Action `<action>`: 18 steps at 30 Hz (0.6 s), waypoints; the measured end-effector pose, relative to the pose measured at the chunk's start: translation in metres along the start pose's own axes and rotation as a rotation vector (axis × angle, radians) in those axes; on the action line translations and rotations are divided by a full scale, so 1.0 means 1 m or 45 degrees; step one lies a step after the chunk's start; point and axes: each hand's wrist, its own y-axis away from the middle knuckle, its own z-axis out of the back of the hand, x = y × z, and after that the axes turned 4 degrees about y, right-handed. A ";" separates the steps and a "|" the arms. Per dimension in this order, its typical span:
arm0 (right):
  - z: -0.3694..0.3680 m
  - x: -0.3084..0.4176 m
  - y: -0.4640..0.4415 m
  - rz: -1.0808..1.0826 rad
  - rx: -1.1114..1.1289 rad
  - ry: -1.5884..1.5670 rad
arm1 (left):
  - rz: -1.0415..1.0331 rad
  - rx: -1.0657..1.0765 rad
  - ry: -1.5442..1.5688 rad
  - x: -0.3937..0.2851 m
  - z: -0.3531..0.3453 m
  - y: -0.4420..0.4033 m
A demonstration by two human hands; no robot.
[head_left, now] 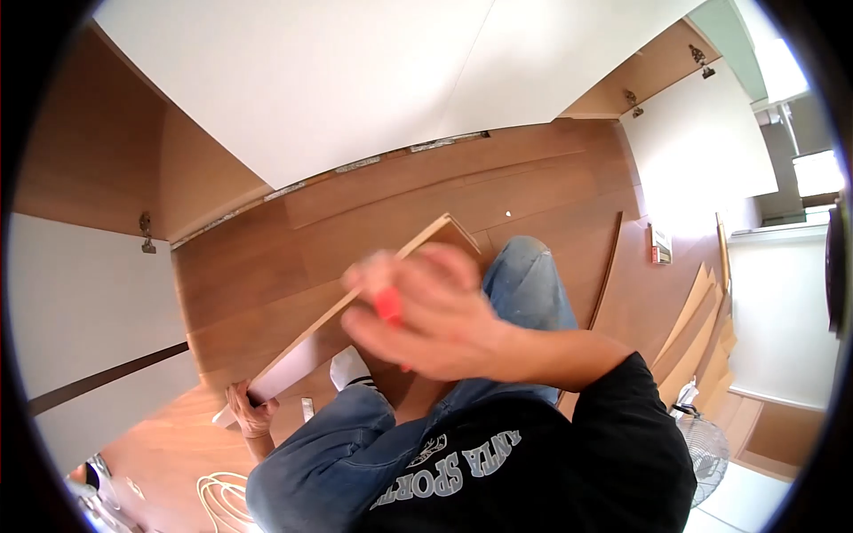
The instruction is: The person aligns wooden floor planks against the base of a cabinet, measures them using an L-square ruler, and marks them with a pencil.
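A long wooden board stands on its edge, slanting across the floor in front of my legs. Its far end holds my left hand, fingers wrapped round the edge at the lower left. Blurred by motion, my right hand is over the board's other half, closed around a small red tool. Whether the tool touches the board cannot be made out. Part of the board is hidden behind my right hand.
White cabinets with open doors line the top and sides. Wooden strips and a fan are at the right. A small box sits on the floor. A coiled cable lies at the lower left.
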 end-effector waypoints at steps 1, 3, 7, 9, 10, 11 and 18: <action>0.009 -0.013 0.003 -0.054 -0.132 0.086 | 0.053 -0.013 -0.001 0.004 0.003 0.005; 0.025 -0.034 0.012 -0.357 -0.170 0.033 | 0.115 -0.042 -0.019 0.009 0.006 0.016; 0.018 -0.046 0.033 -0.860 -0.157 -0.744 | 0.221 -0.123 -0.038 0.017 0.012 0.024; 0.008 -0.041 0.037 -1.078 -0.137 -1.285 | 0.222 -0.111 -0.058 0.015 0.017 0.020; 0.005 -0.041 0.034 -1.077 -0.147 -1.291 | 0.213 -0.097 -0.067 0.012 0.018 0.016; 0.002 -0.042 0.030 -1.025 -0.143 -1.235 | 0.207 -0.084 -0.076 0.011 0.019 0.013; -0.016 -0.046 0.028 -0.978 -0.165 -1.060 | 0.264 0.014 -0.049 0.002 0.026 0.011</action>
